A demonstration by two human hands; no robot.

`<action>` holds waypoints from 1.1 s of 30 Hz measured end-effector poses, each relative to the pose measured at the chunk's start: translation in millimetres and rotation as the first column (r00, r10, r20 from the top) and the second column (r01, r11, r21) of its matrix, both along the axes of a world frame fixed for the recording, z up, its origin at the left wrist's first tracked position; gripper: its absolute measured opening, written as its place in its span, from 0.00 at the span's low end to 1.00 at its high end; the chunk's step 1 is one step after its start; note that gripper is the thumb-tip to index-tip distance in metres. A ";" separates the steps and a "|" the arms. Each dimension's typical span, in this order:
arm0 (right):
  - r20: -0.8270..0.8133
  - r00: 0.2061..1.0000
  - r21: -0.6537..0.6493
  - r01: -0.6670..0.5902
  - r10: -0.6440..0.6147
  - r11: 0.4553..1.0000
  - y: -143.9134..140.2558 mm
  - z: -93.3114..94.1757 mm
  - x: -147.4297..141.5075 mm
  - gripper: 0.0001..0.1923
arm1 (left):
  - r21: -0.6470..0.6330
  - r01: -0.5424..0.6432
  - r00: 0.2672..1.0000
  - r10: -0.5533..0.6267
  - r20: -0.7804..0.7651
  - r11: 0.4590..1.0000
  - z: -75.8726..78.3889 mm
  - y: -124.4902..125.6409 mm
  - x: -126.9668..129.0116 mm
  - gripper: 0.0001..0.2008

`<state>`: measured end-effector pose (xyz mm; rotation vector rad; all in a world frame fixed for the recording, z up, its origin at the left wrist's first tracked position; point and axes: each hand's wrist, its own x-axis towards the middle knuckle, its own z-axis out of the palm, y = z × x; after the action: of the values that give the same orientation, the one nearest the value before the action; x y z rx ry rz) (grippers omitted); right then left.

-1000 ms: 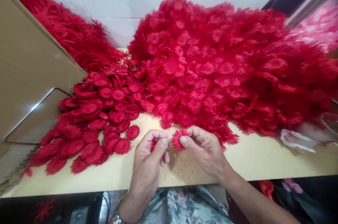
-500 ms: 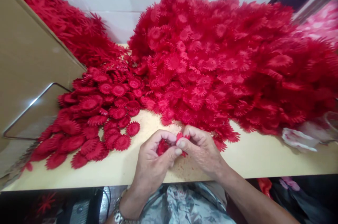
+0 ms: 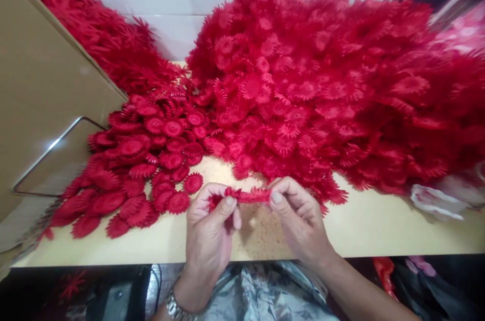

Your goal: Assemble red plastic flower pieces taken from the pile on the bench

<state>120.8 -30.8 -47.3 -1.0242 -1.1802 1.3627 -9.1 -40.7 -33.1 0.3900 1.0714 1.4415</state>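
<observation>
Left hand (image 3: 210,225) and right hand (image 3: 299,215) each pinch an end of a red plastic flower piece (image 3: 248,195) above the bench's (image 3: 371,230) near edge, before a heaped red pile (image 3: 322,89).

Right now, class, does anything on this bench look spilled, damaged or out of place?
Nothing looks damaged. Fine red crumbs speckle the table under the left hand and right hand, which grip a red flower piece.

Big flower heap (image 3: 322,84) behind the hands — smaller pile (image 3: 144,159) left (cardboard (image 3: 41,94) beyond) — on the table (image 3: 379,230).
</observation>
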 end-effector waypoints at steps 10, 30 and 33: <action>0.182 0.967 0.212 0.139 -0.179 0.967 8.8 14.1 13.7 0.07 | 0.072 -0.237 0.969 0.241 -0.055 0.969 2.3 4.1 -18.1 0.10; 0.470 0.858 0.122 -0.293 0.205 0.948 21.5 29.7 -20.8 0.12 | 0.009 0.131 0.922 -0.125 0.366 0.991 2.9 9.0 -3.1 0.07; 0.506 0.856 0.225 -0.252 0.108 0.941 25.6 11.8 -26.2 0.09 | 0.097 0.097 0.973 -0.115 0.199 0.991 -16.6 10.4 -6.5 0.01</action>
<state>94.6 -5.2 -35.5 -1.0989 -1.8370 1.0527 -15.6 -30.3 -49.6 0.3468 0.8132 1.4027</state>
